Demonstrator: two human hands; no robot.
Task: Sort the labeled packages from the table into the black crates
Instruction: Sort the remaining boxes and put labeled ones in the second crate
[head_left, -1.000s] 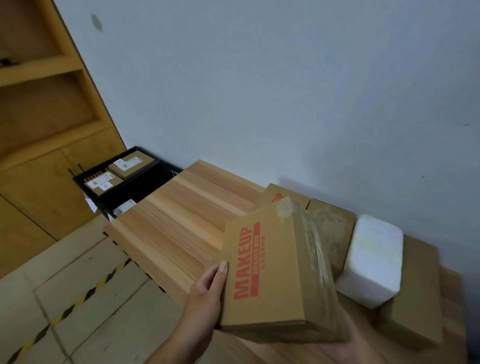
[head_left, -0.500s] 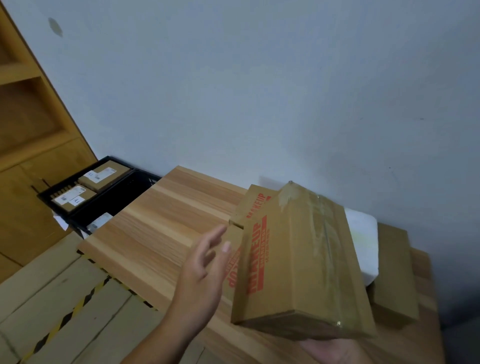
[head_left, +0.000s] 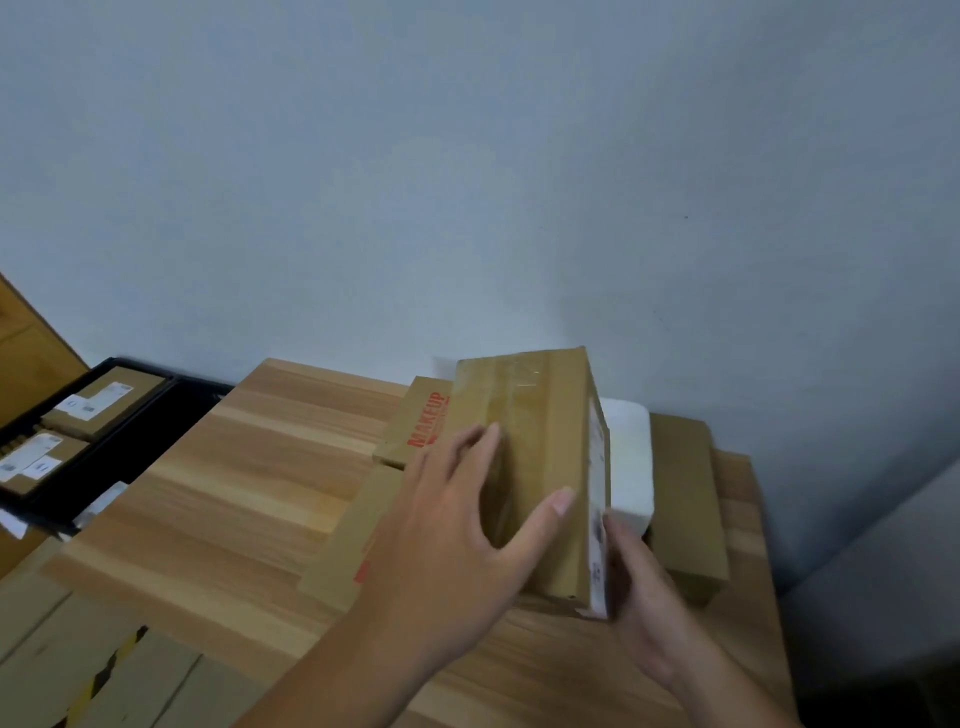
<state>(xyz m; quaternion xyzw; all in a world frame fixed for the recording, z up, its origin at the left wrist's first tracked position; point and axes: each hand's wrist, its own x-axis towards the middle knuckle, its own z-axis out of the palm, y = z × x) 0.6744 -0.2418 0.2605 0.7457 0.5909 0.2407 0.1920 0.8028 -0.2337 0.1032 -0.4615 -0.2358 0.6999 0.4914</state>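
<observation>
A brown cardboard box (head_left: 540, 447) is held above the wooden table (head_left: 249, 467), turned so its taped edge faces up and its white label faces right. My left hand (head_left: 457, 530) grips its left side, thumb over the top edge. My right hand (head_left: 639, 587) holds the labeled right face from below. Two more brown boxes printed MAKEUP (head_left: 423, 421) lie flat on the table under and behind it. Black crates (head_left: 104, 441) stand on the floor at the left; labeled boxes (head_left: 101, 400) lie in the far one.
A white foam block (head_left: 628, 457) and another brown box (head_left: 685, 499) lie at the table's right end against the grey wall. A wooden cabinet stands at the far left. Tiled floor with a yellow-black stripe (head_left: 104, 670) runs below the table's near edge.
The box has been rotated: its MAKEUP face turned away and its label face came round to the right. My left hand, off the box half a second ago, now grips it again.
</observation>
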